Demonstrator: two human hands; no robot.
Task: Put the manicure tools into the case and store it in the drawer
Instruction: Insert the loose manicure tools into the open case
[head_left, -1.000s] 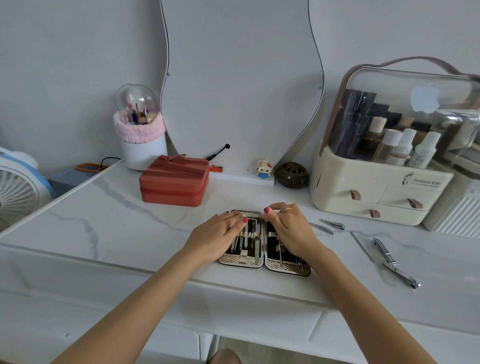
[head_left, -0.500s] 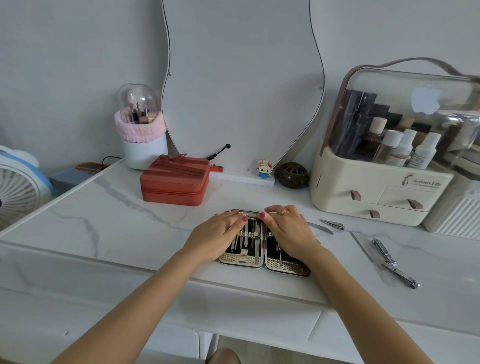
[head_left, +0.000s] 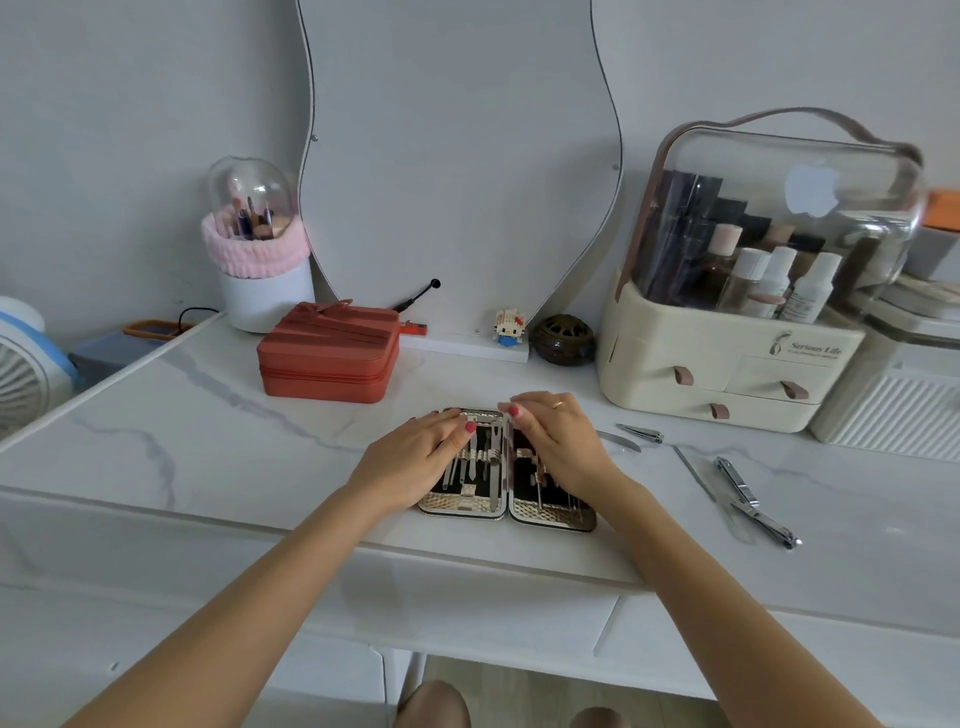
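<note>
The manicure case (head_left: 467, 506) lies open like a book near the front edge of the marble tabletop, with several metal tools strapped inside. My left hand (head_left: 415, 460) lies flat on its left half, fingers straight. On the right half my right hand (head_left: 558, 441) rests arched, with its fingertips at the top edge near the hinge. Loose tools lie to the right of the case: a metal file (head_left: 618, 440), a small nail clipper (head_left: 641, 433), a thin rod-like tool (head_left: 693, 470) and a large nail clipper (head_left: 753, 501).
A cream cosmetic organiser (head_left: 727, 374) with small drawers stands at the back right. A red zipped box (head_left: 330, 353), a brush holder (head_left: 260, 260) and a wavy mirror (head_left: 457, 156) stand behind the case. A fan (head_left: 26, 374) sits at far left. Desk drawer fronts (head_left: 467, 613) run below the tabletop.
My right hand's fingers have shifted slightly left toward the hinge along the case's top edge. The left hand and the case have stayed put.
</note>
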